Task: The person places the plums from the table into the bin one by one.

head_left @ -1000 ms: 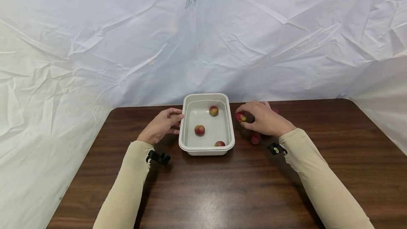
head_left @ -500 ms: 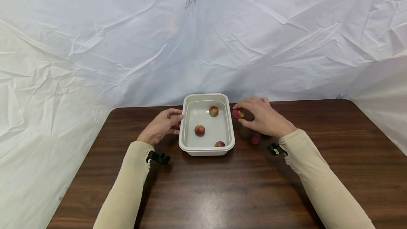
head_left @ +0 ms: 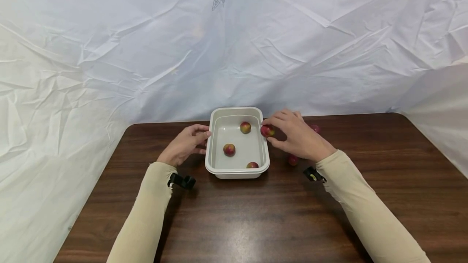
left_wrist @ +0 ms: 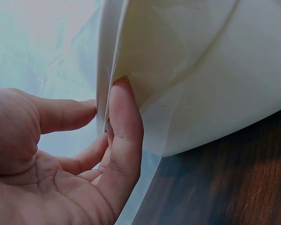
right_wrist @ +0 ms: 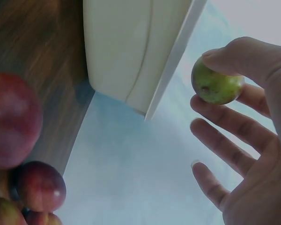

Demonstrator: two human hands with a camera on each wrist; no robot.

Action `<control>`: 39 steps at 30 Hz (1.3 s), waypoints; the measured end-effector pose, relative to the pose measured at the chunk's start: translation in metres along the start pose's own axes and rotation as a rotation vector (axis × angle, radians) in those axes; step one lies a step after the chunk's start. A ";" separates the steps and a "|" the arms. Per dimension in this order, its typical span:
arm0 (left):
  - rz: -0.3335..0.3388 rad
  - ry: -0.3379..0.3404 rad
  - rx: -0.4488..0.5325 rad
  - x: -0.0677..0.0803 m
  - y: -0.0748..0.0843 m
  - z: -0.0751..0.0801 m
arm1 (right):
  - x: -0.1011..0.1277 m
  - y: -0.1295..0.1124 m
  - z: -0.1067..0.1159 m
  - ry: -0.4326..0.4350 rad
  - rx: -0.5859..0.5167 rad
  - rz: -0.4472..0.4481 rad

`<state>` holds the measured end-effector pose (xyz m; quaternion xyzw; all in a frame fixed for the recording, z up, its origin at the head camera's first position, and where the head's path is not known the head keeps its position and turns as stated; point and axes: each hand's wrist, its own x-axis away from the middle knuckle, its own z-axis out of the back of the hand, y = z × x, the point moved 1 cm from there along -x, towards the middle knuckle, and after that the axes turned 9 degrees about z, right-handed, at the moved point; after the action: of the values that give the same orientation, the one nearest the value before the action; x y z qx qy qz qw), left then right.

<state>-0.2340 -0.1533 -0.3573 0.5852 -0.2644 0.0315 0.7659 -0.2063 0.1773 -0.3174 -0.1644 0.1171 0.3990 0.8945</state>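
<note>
A pale grey plastic tub (head_left: 237,171) stands near the table's far edge, with three red and yellow plums inside: one at the back (head_left: 245,127), one mid-left (head_left: 229,149) and one at the front (head_left: 252,165). My left hand (head_left: 184,145) pinches the tub's left rim; in the left wrist view the thumb and a finger (left_wrist: 125,122) lie on opposite sides of it. Between thumb and fingers, my right hand (head_left: 296,135) holds a plum (head_left: 267,130) at the tub's right rim. Its greenish side (right_wrist: 215,84) faces the right wrist camera.
More plums lie on the dark wooden table (head_left: 234,218) right of the tub, one in front (head_left: 292,160) and one behind (head_left: 315,128) the right hand. Several plums (right_wrist: 41,186) cluster together in the right wrist view. A white sheet (head_left: 234,52) hangs behind the table.
My right hand has moved left with the plum, from above the other plums to the tub's right rim. The left hand and the tub have stayed put.
</note>
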 end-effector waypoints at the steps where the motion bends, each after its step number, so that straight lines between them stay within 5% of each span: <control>1: 0.002 0.002 0.003 0.000 0.000 0.000 | 0.000 -0.002 -0.001 0.000 0.004 0.005; 17: -0.024 -0.010 0.005 -0.002 -0.002 0.000 | -0.006 -0.018 -0.017 -0.016 0.012 0.058; 39: -0.004 0.000 0.018 -0.001 0.000 -0.002 | -0.008 -0.027 -0.029 -0.073 -0.038 -0.057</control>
<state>-0.2345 -0.1511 -0.3578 0.5927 -0.2630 0.0323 0.7606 -0.1932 0.1438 -0.3355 -0.1698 0.0720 0.3815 0.9058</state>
